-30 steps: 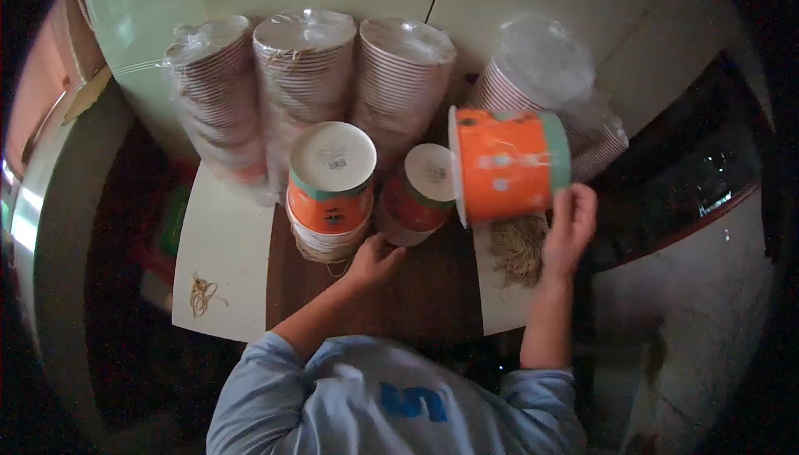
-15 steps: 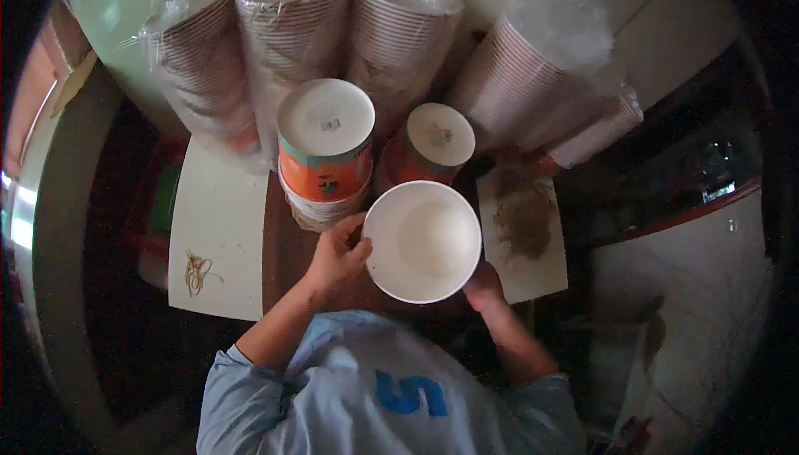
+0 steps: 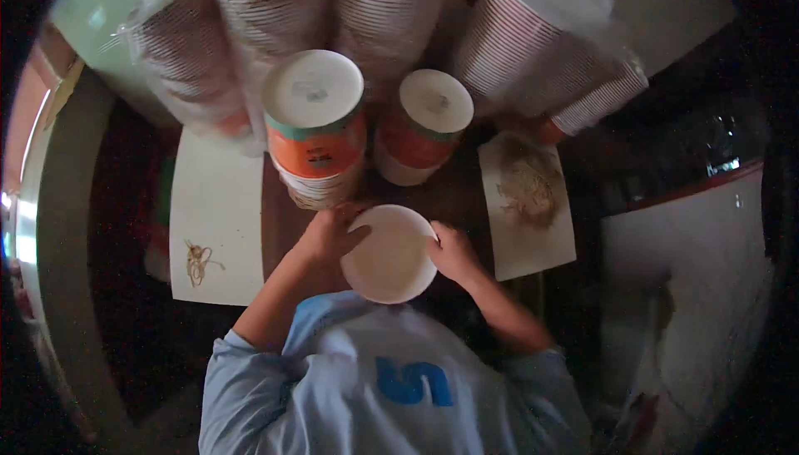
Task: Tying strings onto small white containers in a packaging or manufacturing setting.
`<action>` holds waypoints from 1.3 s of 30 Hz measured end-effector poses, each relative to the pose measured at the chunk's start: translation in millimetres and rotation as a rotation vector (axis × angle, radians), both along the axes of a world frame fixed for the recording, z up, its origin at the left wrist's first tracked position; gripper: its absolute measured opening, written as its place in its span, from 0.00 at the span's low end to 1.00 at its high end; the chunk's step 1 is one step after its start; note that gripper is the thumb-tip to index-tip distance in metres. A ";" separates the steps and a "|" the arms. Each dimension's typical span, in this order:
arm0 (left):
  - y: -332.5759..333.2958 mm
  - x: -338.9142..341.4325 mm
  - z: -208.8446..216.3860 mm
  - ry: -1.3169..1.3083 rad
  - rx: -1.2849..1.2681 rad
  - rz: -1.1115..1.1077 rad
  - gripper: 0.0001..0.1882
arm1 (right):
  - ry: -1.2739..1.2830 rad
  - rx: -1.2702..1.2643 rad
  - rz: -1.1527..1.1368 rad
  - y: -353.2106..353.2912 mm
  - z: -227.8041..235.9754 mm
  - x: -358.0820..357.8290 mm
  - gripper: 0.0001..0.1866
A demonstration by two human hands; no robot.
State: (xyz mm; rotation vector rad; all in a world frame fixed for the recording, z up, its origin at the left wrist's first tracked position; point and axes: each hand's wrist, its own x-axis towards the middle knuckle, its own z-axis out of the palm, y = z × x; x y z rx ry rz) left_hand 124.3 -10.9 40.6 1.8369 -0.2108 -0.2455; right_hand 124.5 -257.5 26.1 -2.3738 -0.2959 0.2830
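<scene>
A white round paper tub (image 3: 389,257) is between my two hands, close in front of my chest, its open top facing up toward me. My left hand (image 3: 331,234) grips the rim at the upper left, with the thumb over the edge. At the right, my right hand (image 3: 454,253) pinches the rim, thumb inside and fingers hidden behind the wall. Just beyond the tub stands an upside-down stack of orange paper tubs (image 3: 316,154) with a green band and white base on top. Beside it to the right is a shorter upside-down orange tub (image 3: 418,147).
Along the back stand tall plastic-wrapped stacks of paper tubs (image 3: 279,6), with more leaning stacks (image 3: 516,39) at the back right. A tangle of string (image 3: 198,262) lies on the left white board (image 3: 218,214). Brown fibrous stuff (image 3: 528,189) lies on the right board (image 3: 533,247).
The held tub has come nearer my body and slightly left. My right hand has moved up from its lower right side to the rim. The stacks appear higher in view.
</scene>
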 end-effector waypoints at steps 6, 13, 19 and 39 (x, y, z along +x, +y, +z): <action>10.5 -23.2 -37.3 -0.279 0.320 0.115 0.10 | 0.084 0.076 0.119 -25.0 -16.2 -0.8 0.12; 7.6 -27.8 -30.3 -0.205 0.312 0.153 0.08 | 0.005 -0.365 -0.277 -149.0 -62.9 48.3 0.06; 1.1 -32.0 -4.5 -0.197 0.348 0.214 0.12 | 0.277 -0.458 -0.602 -233.7 -87.7 49.9 0.13; -17.8 -43.8 43.5 -0.129 -0.043 0.147 0.06 | 0.207 0.603 0.104 -77.4 42.5 9.7 0.03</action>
